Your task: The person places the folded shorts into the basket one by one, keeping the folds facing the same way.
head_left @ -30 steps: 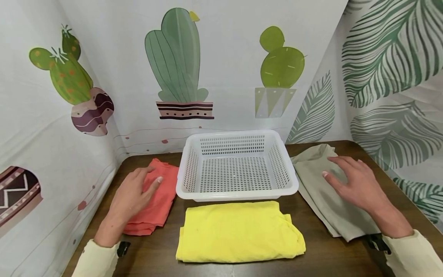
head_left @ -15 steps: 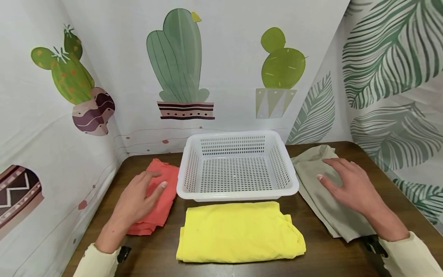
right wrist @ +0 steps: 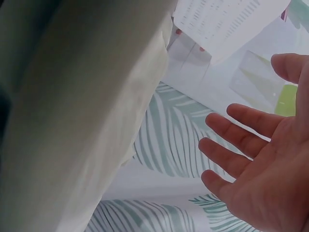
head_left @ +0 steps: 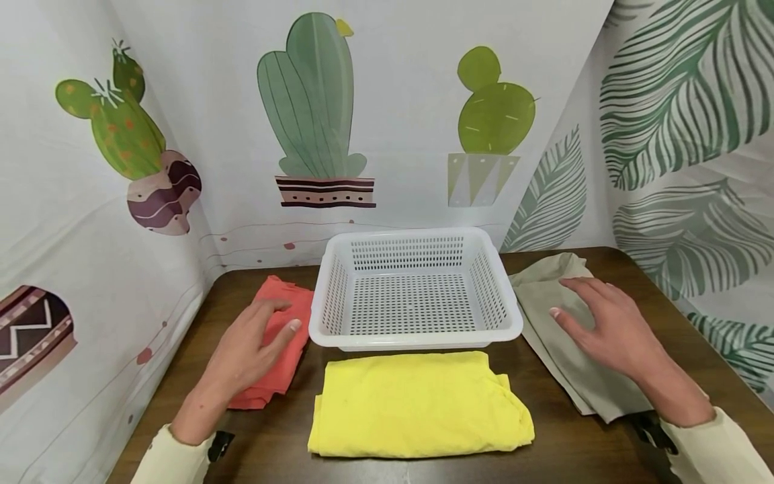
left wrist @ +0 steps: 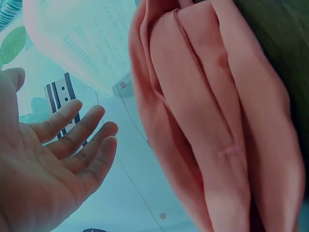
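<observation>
A white perforated basket (head_left: 416, 336) stands empty at the table's middle. To its left lies a folded coral cloth (head_left: 284, 356) (left wrist: 212, 125), and my left hand (head_left: 254, 339) (left wrist: 63, 154) hovers just above it with fingers spread and relaxed, holding nothing. On the right lies a folded grey-green cloth (head_left: 562, 356) (right wrist: 72, 121). My right hand (head_left: 598, 319) (right wrist: 256, 159) floats over it, palm down, fingers straight. A folded yellow cloth (head_left: 417, 403) lies in front of the basket, between both hands.
The dark wooden table (head_left: 574, 444) is walled in by printed curtains: cactus pattern at the back and left (head_left: 314, 114), leaf pattern at the right (head_left: 683, 134). Cream sleeves cover both forearms.
Both hands have drifted slightly inward toward the basket; the left hand moved right over the coral cloth, the right hand moved left over the grey-green cloth. The cloths lie as before.
</observation>
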Action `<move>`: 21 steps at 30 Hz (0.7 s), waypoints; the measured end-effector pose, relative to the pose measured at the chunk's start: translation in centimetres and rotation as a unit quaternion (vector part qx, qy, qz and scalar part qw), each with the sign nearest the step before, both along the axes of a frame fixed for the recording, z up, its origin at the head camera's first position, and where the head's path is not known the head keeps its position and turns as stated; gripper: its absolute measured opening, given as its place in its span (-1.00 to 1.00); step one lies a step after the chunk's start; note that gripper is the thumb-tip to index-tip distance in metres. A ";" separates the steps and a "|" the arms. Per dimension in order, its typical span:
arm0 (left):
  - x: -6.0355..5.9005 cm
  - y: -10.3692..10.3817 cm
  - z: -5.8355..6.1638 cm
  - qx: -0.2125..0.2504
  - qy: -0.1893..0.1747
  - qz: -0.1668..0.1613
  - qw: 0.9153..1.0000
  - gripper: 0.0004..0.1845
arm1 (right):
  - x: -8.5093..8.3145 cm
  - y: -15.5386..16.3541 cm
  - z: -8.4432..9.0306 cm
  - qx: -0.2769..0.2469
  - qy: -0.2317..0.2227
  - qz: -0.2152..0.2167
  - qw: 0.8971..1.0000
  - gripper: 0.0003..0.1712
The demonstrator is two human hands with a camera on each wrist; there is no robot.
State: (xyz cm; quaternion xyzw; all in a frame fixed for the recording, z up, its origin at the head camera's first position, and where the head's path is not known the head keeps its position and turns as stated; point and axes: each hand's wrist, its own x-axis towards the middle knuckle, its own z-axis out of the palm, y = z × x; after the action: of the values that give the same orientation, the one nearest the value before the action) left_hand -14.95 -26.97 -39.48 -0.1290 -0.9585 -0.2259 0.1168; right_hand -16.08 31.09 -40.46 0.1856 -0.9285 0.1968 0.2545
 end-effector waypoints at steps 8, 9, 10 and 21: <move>0.1 0.1 -0.1 0.031 -0.038 -0.004 0.999 -0.41 | 0.3 -0.6 0.3 -0.002 -0.010 0.007 1.000 -0.37; 0.1 0.1 -0.1 0.032 -0.039 -0.006 0.999 -0.41 | 0.3 -0.6 0.4 -0.002 -0.008 0.008 1.000 -0.37; 0.1 0.1 -0.1 0.033 -0.038 -0.009 0.999 -0.41 | 0.4 -0.7 0.4 -0.002 -0.007 0.009 1.000 -0.37; 0.0 0.4 0.0 0.043 -0.052 -0.020 0.998 -0.39 | 0.9 -1.2 0.6 -0.007 -0.037 0.004 0.999 -0.37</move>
State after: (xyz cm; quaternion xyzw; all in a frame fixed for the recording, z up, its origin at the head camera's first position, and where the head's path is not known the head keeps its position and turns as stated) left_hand -14.91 -26.54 -39.51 -0.1314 -0.9498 -0.2755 0.0680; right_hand -15.21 29.85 -39.87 0.1804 -0.9350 0.2113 0.2204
